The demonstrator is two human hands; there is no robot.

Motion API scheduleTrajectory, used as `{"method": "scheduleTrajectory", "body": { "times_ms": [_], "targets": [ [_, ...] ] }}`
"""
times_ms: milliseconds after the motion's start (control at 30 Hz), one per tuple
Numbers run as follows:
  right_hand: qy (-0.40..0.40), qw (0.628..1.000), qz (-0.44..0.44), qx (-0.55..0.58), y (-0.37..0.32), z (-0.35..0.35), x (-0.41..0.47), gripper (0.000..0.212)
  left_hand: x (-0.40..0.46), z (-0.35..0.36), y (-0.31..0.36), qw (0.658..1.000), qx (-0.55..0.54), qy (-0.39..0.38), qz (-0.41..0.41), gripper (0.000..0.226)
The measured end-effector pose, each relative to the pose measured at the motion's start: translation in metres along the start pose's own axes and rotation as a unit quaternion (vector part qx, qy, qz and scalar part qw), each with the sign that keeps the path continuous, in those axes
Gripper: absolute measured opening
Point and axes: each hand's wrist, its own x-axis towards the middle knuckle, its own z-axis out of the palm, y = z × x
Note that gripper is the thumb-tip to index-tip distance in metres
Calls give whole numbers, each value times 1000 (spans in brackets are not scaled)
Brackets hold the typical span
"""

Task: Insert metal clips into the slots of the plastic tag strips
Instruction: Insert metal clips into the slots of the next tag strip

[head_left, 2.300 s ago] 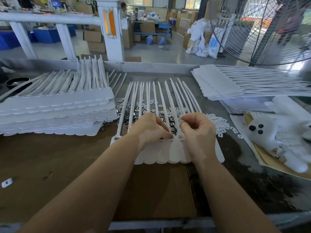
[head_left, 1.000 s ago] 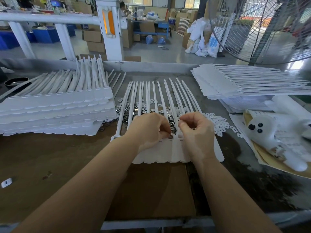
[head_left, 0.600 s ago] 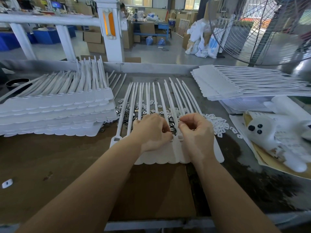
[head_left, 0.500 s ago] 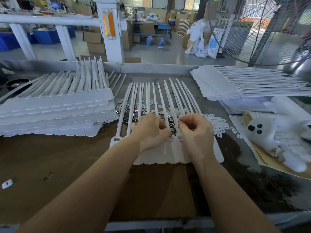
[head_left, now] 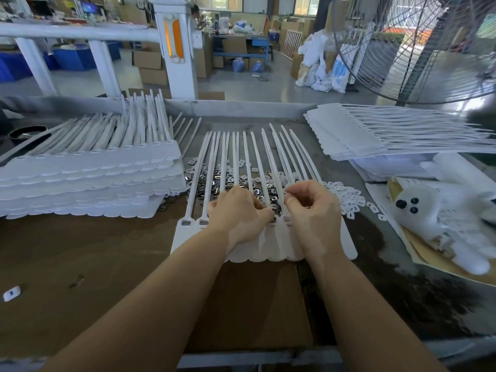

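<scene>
A white plastic tag strip (head_left: 271,244) lies flat in front of me, its long thin tails (head_left: 236,154) fanning away. Small shiny metal clips (head_left: 212,181) lie heaped under the tails. My left hand (head_left: 237,213) rests on the strip's slot row, fingers curled, its fingertips pinching a metal clip (head_left: 273,218) at a slot near the middle. My right hand (head_left: 312,210) sits just beside it, fingers curled, pinching something small over the neighbouring slot (head_left: 287,219); what it holds is hidden. Two open slots (head_left: 194,222) show at the strip's left end.
A tall stack of tag strips (head_left: 86,183) sits at the left, another stack (head_left: 375,135) at the back right. White plastic pieces (head_left: 349,197) are scattered right of my hands. A white plush toy (head_left: 434,221) lies at the right. A large fan (head_left: 418,47) stands behind.
Both hands stay at the slot row near the strip's middle, with only slight finger movement. The strip has not shifted noticeably.
</scene>
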Motion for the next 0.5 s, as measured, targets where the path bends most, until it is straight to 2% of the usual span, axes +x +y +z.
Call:
{"method": "scheduleTrajectory", "body": {
  "times_ms": [167, 300, 500],
  "targets": [
    [0, 1000, -4, -2, 0, 0, 0, 13, -1, 2, -1, 999, 24, 22, -13, 26],
    [0, 1000, -7, -5, 1, 0, 0, 16, 0, 2, -1, 999, -7, 21, -31, 29],
    [6, 1000, -5, 1, 2, 1, 1, 14, -4, 5, 0, 998, 5, 50, -36, 25]
  ]
}}
